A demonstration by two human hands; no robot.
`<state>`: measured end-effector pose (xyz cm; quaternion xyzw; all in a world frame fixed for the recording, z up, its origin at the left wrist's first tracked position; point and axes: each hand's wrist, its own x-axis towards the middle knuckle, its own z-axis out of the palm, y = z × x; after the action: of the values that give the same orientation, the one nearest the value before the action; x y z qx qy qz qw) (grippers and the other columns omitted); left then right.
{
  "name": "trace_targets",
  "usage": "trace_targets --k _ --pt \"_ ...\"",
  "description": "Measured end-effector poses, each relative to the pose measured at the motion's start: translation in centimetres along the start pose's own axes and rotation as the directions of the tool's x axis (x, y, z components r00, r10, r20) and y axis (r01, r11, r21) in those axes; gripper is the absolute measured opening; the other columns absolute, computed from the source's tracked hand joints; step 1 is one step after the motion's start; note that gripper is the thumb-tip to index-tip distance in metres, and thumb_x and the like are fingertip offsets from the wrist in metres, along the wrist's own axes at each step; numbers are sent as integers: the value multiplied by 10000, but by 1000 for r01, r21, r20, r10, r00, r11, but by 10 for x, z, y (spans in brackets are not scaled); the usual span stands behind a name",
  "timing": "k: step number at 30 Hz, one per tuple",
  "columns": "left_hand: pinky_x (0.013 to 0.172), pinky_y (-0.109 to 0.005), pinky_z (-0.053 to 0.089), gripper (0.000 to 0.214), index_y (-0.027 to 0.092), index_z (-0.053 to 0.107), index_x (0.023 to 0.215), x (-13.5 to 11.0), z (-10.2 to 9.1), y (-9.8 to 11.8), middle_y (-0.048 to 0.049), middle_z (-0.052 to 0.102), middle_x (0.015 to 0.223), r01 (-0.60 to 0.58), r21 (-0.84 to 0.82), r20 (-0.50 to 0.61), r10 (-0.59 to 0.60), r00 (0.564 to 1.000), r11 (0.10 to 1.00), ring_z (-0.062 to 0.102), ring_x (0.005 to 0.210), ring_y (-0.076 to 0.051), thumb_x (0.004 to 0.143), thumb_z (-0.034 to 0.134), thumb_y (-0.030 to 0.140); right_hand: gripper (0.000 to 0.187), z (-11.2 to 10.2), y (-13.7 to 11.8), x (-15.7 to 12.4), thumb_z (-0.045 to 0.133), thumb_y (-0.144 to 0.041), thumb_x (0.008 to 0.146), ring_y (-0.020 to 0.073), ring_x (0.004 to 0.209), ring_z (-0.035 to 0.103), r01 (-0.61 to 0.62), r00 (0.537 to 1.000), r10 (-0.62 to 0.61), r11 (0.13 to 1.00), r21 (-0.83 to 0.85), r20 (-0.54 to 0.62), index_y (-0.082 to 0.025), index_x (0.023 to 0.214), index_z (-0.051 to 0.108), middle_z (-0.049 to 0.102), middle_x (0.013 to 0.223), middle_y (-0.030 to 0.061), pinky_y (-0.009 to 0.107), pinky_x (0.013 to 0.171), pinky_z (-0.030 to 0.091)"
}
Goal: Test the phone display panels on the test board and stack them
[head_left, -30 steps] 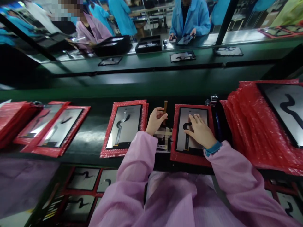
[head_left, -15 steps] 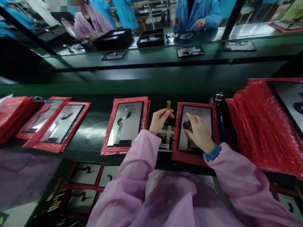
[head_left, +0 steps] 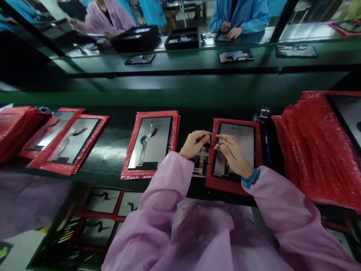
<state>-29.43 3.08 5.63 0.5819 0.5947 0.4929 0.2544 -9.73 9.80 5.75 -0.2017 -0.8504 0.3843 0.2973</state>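
My left hand (head_left: 194, 143) is closed in a pinch on a thin brown flex strip, just left of a screen panel (head_left: 239, 143) lying on a red bubble-wrap sheet (head_left: 222, 184). My right hand (head_left: 231, 152) rests over that panel's left part, its fingers pinched toward the left hand's fingertips. Whether it grips the same strip is hard to make out. Under my left hand lies a small taped fixture (head_left: 200, 163). A second panel (head_left: 150, 141) on red wrap sits further left.
A tall stack of red bubble-wrap sheets (head_left: 316, 150) fills the right side. More panels on red wrap (head_left: 70, 141) lie at the left. A green conveyor belt (head_left: 180, 90) runs behind. People in blue and pink coats work across it. Trays of panels (head_left: 104, 210) sit below the bench.
My left hand lowered the brown strip and brought it right. My right hand lifted off the panel's black cable and pinched toward the left hand's fingertips.
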Motion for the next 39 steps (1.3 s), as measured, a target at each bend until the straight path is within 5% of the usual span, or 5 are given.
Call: trace_targets --k 4,10,19,39 --pt "948 -398 422 232 204 630 777 -3 1 5 -28 685 772 -114 223 73 100 992 968 602 817 -195 940 479 272 302 -1 8 3 457 -461 1011 264 1221 504 49 996 -47 998 -26 69 -214 890 583 619 1259 117 505 1087 397" --pt "1025 -417 351 241 218 550 742 -7 4 10 -35 690 831 -187 377 183 125 975 907 580 883 -207 943 423 255 261 -4 14 7 409 -343 1020 247 1129 508 72 992 -67 997 -38 105 -226 828 543 642 1150 90 491 1040 397" --pt "1009 -413 344 254 224 536 763 -9 13 5 -34 641 796 -258 393 275 155 949 883 557 872 -211 958 378 259 250 -3 14 8 415 -319 999 255 1109 506 74 992 -62 991 -113 111 -226 802 537 636 1114 90 487 1020 398" --pt "994 -409 360 251 220 513 760 -9 13 3 -34 633 790 -269 363 268 177 947 892 541 849 -208 970 377 247 258 -3 18 8 415 -316 1002 248 1098 508 55 990 -40 992 -111 134 -223 798 543 633 1129 86 476 1023 405"
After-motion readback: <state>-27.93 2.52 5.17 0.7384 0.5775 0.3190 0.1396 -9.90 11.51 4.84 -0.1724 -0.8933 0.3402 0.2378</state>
